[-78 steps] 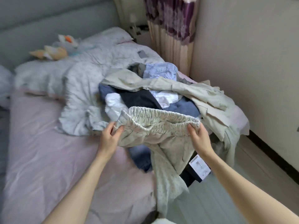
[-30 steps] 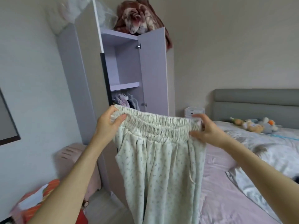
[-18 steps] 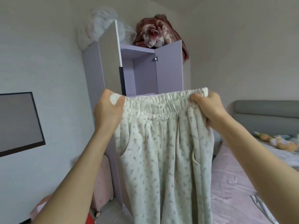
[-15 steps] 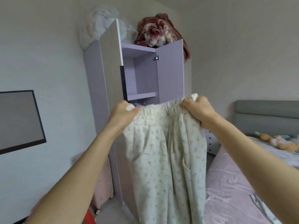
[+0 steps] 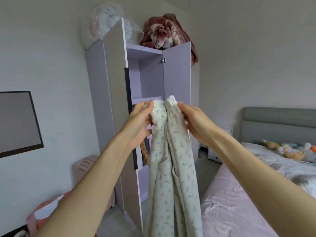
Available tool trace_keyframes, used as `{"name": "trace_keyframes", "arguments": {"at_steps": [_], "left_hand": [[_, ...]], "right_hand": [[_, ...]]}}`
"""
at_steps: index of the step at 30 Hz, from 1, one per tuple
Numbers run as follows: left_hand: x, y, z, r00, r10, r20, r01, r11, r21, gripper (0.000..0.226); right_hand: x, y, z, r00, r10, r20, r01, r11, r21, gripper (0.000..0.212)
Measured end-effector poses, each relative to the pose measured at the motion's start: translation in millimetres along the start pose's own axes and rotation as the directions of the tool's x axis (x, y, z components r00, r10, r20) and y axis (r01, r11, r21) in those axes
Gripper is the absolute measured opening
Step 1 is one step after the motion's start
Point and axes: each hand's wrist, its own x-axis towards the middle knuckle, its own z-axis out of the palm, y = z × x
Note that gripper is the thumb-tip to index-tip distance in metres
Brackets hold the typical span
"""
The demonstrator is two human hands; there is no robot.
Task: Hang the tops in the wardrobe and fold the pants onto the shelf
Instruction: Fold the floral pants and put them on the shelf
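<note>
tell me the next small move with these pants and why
Probably fold the hanging legs up toward the waistband. The left hand and right hand grip the pants with the waistband ends brought together, so they hang halved lengthwise, still too long for the wardrobe shelf.

Pink-sheeted bed (image 5: pixel 236 207) with stuffed toys (image 5: pixel 290 151)

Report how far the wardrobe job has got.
Done: some garments already hang inside the open wardrobe. In hand: left hand and right hand pinch the floral pants waistband together, halved lengthwise. Left: finish folding, place on the shelf.
</note>
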Motion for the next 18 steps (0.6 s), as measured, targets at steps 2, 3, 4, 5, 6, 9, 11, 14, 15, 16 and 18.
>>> {"name": "trace_keyframes", "arguments": {"at_steps": [2, 3, 4, 5, 6, 9, 11, 14, 15, 16, 18], "left_hand": [[-6.1, -8.1, 0.6, 0.998, 0.026, 0.062, -0.021, 0.996, -0.091, 0.05], [-8.3, -10.5, 0.9, 0.997, 0.055, 0.059, -0.048, 0.992, -0.114, 0.064], [-9.0, -13.3, 0.2, 0.996, 0.084, 0.041, -0.079, 0.991, -0.104, 0.074], [-10.2, -14.9, -0.5, 0.994, 0.113, 0.015, -0.111, 0.991, -0.076, 0.08], [-10.2, -16.7, -1.2, 0.99, 0.14, -0.01, -0.141, 0.989, -0.054, 0.082], [-11.6, -19.1, -9.0, 0.974, 0.206, -0.091, -0.212, 0.975, -0.061, 0.075], [-13.6, -19.6, -18.1, 0.962, 0.249, -0.111, -0.256, 0.965, -0.059, 0.07], [-14.7, -14.0, -37.3, 0.95, 0.285, -0.129, -0.301, 0.945, -0.127, 0.061], [-14.5, -9.7, -44.9, 0.948, 0.292, -0.13, -0.31, 0.938, -0.155, 0.059], [-13.8, -5.0, -50.5, 0.947, 0.297, -0.126, -0.315, 0.933, -0.171, 0.057], [-12.7, 4.7, -57.2, 0.946, 0.304, -0.111, -0.318, 0.935, -0.156, 0.054]], "right_hand": [[-2.5, 0.1, -3.4, 0.999, 0.027, 0.038, -0.029, 0.998, 0.061, 0.038], [-3.0, -2.0, -2.4, 0.997, 0.036, 0.065, -0.042, 0.995, 0.089, 0.042], [-3.5, -4.0, -0.7, 0.994, 0.044, 0.099, -0.053, 0.995, 0.09, 0.046], [-3.8, -6.7, 2.4, 0.99, 0.045, 0.134, -0.053, 0.997, 0.059, 0.049], [-3.4, -8.8, 4.3, 0.988, 0.039, 0.15, -0.044, 0.999, 0.032, 0.051], [-5.7, -14.3, 8.2, 0.995, -0.066, 0.08, 0.066, 0.998, 0.001, 0.039], [-7.5, -7.6, 4.5, 0.974, -0.2, -0.108, 0.186, 0.975, -0.125, 0.024], [-15.2, 15.6, -5.5, 0.97, -0.122, -0.21, 0.084, 0.98, -0.179, 0.072], [-17.8, 22.1, -5.4, 0.99, 0.008, -0.137, -0.017, 0.998, -0.066, 0.087], [-19.1, 28.0, -5.8, 0.993, 0.114, -0.023, -0.113, 0.992, 0.047, 0.091], [-21.4, 28.9, -1.4, 0.97, 0.151, 0.189, -0.176, 0.976, 0.126, 0.073]]}}
